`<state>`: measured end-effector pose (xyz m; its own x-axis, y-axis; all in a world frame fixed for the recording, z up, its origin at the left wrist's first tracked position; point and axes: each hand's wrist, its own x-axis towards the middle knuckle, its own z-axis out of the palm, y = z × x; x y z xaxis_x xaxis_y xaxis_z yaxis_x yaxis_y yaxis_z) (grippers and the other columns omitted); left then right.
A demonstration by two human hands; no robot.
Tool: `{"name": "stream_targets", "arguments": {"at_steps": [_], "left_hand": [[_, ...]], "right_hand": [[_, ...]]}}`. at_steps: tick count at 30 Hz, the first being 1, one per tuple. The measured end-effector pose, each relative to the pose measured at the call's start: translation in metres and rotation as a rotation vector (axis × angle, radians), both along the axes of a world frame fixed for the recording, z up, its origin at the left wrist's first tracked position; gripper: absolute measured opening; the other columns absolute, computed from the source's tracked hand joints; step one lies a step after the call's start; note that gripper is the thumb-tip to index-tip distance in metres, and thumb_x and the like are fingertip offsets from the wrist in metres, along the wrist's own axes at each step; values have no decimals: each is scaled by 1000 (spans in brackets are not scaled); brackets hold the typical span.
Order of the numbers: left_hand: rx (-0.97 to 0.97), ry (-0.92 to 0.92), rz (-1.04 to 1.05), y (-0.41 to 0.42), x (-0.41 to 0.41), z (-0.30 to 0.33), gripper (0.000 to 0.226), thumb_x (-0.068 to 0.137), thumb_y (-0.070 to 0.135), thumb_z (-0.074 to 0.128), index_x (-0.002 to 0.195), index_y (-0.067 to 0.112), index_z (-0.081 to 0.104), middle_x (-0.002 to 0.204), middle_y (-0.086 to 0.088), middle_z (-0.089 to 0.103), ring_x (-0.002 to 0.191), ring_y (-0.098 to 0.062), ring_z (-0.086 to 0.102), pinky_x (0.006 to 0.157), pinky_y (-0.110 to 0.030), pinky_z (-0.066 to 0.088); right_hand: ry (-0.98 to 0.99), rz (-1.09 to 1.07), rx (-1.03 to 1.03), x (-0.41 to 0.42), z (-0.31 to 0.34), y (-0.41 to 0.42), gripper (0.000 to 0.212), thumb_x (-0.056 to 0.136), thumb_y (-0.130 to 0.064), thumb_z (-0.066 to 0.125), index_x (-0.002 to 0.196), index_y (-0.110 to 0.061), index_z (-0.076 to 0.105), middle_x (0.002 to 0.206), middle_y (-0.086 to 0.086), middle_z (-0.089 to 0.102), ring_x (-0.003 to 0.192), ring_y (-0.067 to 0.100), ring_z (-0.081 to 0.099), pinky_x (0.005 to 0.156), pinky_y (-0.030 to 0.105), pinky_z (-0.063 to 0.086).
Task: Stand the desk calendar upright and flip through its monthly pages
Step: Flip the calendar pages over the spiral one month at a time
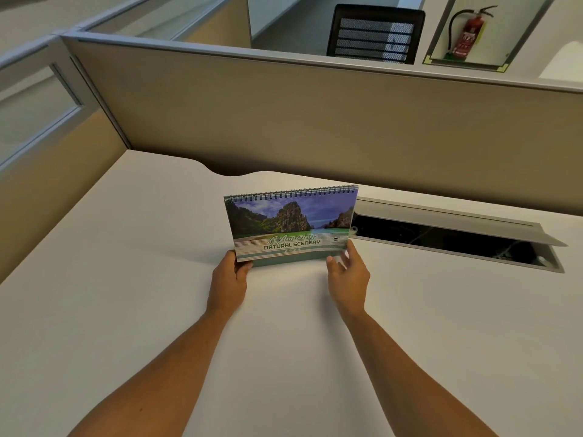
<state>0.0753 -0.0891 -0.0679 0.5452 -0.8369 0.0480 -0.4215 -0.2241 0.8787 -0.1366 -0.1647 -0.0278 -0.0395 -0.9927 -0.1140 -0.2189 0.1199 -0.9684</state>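
On the white desk (126, 294), roughly in the middle and toward the far side, the desk calendar (291, 223) is standing upright with its spiral binding along the top and the cover facing you. It's showing a cliffs-and-lagoon photo with "Amazing Natural Scenery" printed under it. You're pinching the bottom left corner with your left hand (228, 279), thumb on the front and fingers curled around behind, so that one's closed on the calendar. Your right hand (347, 272) is sitting at the bottom right corner with the fingers loosely spread; they're a bit blurry and touching or nearly touching the edge, but I can't tell if you're really gripping it there. Just right of the calendar, the cable tray (457, 238) cut into the desk is lying open with its grey lid flipped up. Beyond the beige partition (315, 121), a black mesh chair (375, 33) and a red fire extinguisher (470, 34) are showing at the far right.
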Motion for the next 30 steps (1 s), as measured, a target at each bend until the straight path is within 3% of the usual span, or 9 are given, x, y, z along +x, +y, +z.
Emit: {"name": "stream_targets", "arguments": {"at_steps": [5, 8, 10, 17, 20, 23, 25, 30], "left_hand": [[5, -36, 2, -2, 0, -2, 26, 93, 13, 57, 118, 9, 54, 123, -12, 64, 111, -26, 61, 88, -24, 45], [3, -52, 2, -2, 0, -3, 24, 93, 13, 56, 117, 10, 54, 122, -12, 64, 110, -26, 61, 87, -24, 45], [1, -55, -6, 0, 1, -4, 24, 93, 13, 56, 117, 10, 54, 122, -11, 65, 110, -26, 61, 88, -25, 46], [-54, -41, -34, 4, 2, -1, 35, 83, 2, 65, 115, 15, 58, 114, -11, 67, 104, -25, 63, 81, -21, 48], [-72, 77, -40, 8, 2, 3, 41, 72, 11, 78, 109, 15, 61, 106, -8, 69, 95, -24, 66, 80, -31, 53], [-117, 32, -64, 9, 1, 5, 41, 73, 11, 79, 107, 23, 60, 103, 2, 67, 93, -16, 65, 75, -12, 49], [-111, 11, -65, 7, 0, 6, 42, 72, 8, 80, 106, 22, 60, 101, 4, 66, 91, -15, 65, 72, -7, 47], [-59, 80, -43, 9, 2, 4, 36, 72, 11, 76, 104, 17, 60, 100, -4, 67, 89, -27, 67, 80, -39, 55]], "right_hand": [[43, -180, 2, -4, 5, -2, 36, 91, -13, 68, 125, -13, 60, 126, 8, 64, 110, 22, 63, 91, 29, 51], [-15, -229, 27, -14, 10, -6, 17, 91, -15, 68, 106, -19, 62, 99, 8, 71, 92, 27, 69, 85, 40, 59], [-69, -208, 57, -22, 13, -6, 17, 90, -11, 67, 102, -22, 61, 91, 8, 72, 90, 27, 69, 84, 40, 59], [7, -57, 53, -42, 23, -3, 16, 99, -10, 53, 110, -17, 62, 98, 8, 71, 82, 18, 65, 77, 32, 55], [34, -37, 33, -47, 29, 1, 15, 99, -10, 52, 106, -14, 65, 98, 6, 72, 79, 17, 64, 72, 27, 53], [15, -47, 23, -53, 35, 4, 11, 97, -12, 56, 96, -16, 66, 93, 5, 72, 81, 18, 63, 70, 24, 48], [9, -24, 28, -56, 39, 5, 11, 98, -15, 55, 92, -17, 64, 94, 5, 71, 84, 18, 61, 70, 22, 45], [-72, 97, 4, -64, 62, 7, 23, 102, -14, 46, 85, -18, 60, 89, -1, 71, 88, 15, 62, 73, 20, 48]]}}
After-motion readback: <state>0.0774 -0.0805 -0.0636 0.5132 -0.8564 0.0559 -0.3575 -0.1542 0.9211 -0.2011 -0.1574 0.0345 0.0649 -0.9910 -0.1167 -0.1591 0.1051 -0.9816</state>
